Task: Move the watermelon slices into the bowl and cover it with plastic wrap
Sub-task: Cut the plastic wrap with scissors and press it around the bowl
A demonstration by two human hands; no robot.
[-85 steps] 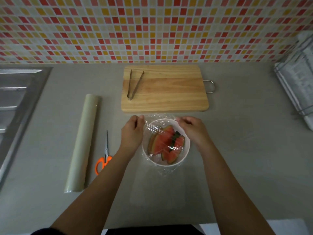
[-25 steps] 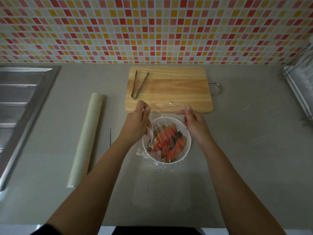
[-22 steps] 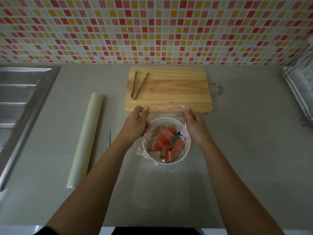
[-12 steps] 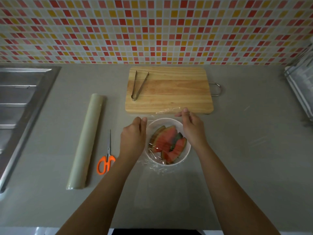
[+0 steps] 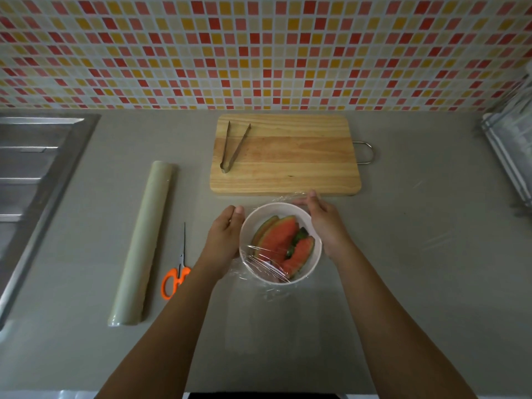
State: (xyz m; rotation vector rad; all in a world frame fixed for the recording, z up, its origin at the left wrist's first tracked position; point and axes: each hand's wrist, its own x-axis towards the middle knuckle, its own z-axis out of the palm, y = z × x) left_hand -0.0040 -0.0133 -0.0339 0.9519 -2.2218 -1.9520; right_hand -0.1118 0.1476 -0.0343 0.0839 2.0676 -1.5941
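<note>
Currently both hands cup the white bowl [image 5: 314,256] on the countertop [image 5: 417,269], watermelon slices [image 5: 283,246] inside. Left hand [image 5: 223,239] presses its left wall, fingers curled; right hand [image 5: 324,220] pinches plastic wrap [image 5: 270,267] at the far rim by the cutting board [image 5: 288,159].

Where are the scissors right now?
In the head view, the scissors lie on the counter left of the bowl, between the plastic wrap roll and the left forearm.

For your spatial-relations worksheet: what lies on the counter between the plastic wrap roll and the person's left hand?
In the head view, orange-handled scissors lie between the plastic wrap roll and the left hand, blades pointing toward the wall.
</note>
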